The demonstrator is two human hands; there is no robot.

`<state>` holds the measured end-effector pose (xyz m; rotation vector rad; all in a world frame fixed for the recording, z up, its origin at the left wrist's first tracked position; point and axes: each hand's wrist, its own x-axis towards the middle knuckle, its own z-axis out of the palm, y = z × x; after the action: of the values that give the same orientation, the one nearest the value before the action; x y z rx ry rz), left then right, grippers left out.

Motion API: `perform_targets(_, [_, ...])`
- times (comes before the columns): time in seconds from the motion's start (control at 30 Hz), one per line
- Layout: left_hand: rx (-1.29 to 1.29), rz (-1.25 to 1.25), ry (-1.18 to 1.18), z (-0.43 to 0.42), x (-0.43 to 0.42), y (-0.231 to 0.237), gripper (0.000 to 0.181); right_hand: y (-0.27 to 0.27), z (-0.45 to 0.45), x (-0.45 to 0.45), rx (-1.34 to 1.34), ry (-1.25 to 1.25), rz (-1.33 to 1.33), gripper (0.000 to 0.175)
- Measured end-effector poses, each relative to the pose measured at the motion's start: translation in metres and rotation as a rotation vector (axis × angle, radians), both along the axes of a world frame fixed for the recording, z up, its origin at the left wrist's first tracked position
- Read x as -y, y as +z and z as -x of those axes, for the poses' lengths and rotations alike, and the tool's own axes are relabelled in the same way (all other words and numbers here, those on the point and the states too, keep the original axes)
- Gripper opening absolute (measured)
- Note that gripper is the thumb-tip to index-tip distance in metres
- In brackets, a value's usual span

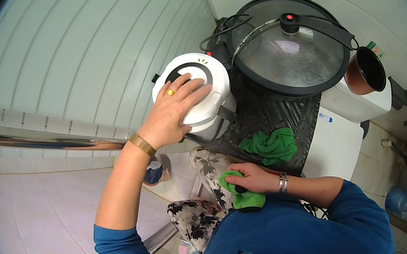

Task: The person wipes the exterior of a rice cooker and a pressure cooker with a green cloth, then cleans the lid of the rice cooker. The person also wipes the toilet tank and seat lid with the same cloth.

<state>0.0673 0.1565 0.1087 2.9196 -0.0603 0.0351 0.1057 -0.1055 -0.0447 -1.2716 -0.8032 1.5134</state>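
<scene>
My left hand (171,106) lies with spread fingers on the white lid of an electric rice cooker (204,88), its thumb at the lid's near edge. The cooker has a dark ring on its lid and a dark handle at its side. Close to my body, my right hand (251,178) grips a bright green cloth (248,200) with a black part showing beneath my fingers. A darker green cloth (272,146) lies crumpled beyond that hand, on the black plastic sheet (241,121) covering the surface.
A large black pan (267,53) with a glass lid (280,61) stands behind the cooker, its cord looping to the left. At right, a brown pot (363,71) with a dark inside lies tilted on a white toilet tank (358,103). A chrome rail (49,139) runs along the left.
</scene>
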Motion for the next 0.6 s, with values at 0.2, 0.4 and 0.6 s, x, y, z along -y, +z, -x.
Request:
perform_targets(0.2, [-0.012, 0.0, 0.007, 0.011, 0.005, 0.002, 0.09, 0.005, 0.004, -0.005, 0.043, 0.046, 0.042, 0.028])
perform_targets(0.4, [0.04, 0.059, 0.045, 0.017, 0.01, -0.012, 0.09, 0.006, 0.01, -0.008, 0.177, 0.101, 0.005, 0.032])
perform_targets(0.6, [0.081, -0.002, 0.113, 0.028, 0.025, -0.026, 0.09, 0.004, 0.019, -0.01, 0.065, -0.06, -0.076, 0.032])
